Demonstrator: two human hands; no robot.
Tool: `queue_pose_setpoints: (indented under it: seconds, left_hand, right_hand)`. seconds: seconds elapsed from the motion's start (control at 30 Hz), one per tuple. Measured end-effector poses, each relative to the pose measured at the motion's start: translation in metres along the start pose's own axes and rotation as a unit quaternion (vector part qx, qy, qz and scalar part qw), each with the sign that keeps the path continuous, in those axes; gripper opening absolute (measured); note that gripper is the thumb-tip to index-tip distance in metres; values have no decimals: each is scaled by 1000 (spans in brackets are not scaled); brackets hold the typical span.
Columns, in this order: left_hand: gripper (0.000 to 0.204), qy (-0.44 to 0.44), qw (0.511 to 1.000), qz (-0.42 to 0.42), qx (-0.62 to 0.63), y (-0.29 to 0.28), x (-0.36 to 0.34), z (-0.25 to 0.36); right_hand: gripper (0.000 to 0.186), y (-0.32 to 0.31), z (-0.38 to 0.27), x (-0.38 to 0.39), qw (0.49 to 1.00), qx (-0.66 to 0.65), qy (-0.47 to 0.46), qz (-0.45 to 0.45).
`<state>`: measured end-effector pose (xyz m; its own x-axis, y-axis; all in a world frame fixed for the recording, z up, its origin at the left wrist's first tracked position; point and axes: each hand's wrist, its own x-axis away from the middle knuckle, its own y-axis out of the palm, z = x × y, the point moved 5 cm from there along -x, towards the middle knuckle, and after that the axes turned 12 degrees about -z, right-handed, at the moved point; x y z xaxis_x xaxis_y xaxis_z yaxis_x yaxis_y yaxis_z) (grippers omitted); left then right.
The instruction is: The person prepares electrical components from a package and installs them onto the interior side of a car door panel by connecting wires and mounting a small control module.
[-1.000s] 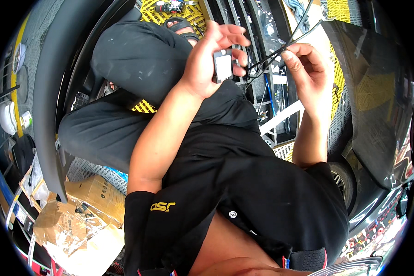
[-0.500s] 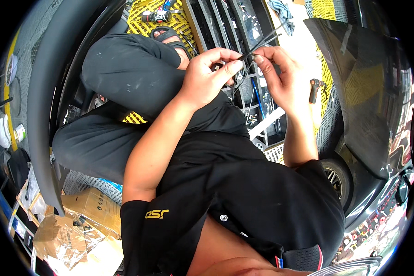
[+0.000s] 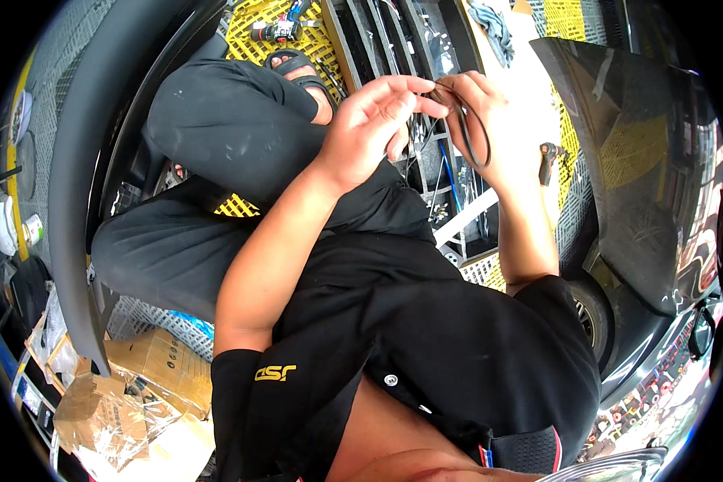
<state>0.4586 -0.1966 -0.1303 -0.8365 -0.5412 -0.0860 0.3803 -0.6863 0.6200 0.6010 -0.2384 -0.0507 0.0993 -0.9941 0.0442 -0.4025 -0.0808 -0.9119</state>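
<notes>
A thin black cable [image 3: 485, 143] forms a narrow loop against my right hand [image 3: 482, 108], whose fingers are curled closed around part of it. My left hand [image 3: 369, 120] is close by on the left, its fingers apart and stretched toward the right hand. Its index fingertip meets the cable near the right fingers; no grip shows there. Thin dark strands hang below the hands over a long black tray [image 3: 482, 229] with dividers, which holds small parts and a blue strip.
My bent legs [image 3: 225, 112] in dark trousers fill the left. A cordless power tool [image 3: 274, 31] lies on yellow grating at the top; another tool [image 3: 548, 163] lies right of my right forearm. Dark car panels [image 3: 630, 177] stand at right, and cardboard boxes [image 3: 168, 365] lie lower left.
The cable ends that pointed up to the right have swung down into a loop at my right hand. My left fingers have spread from a pinch, and the right fingers have curled.
</notes>
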Motion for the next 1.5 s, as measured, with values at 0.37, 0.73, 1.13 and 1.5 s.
queue_pose_setpoints:
  seconds: [0.37,0.73,1.13,1.5]
  left_hand:
    - [46,-46,992,-22,-118,-3,1,-1]
    - [37,16,969,138,-204,-20,2,1]
    - [21,90,962,112,-232,-17,4,8]
    - [31,19,977,17,-212,0,2,-13]
  right_hand:
    - [8,-12,-9,-15,999,22,-31,39]
    - [13,-4,-16,-6,997,-29,-43,-62]
    - [10,1,-26,-7,968,-126,-128,-176]
    - [12,-29,-7,-21,999,-34,16,33]
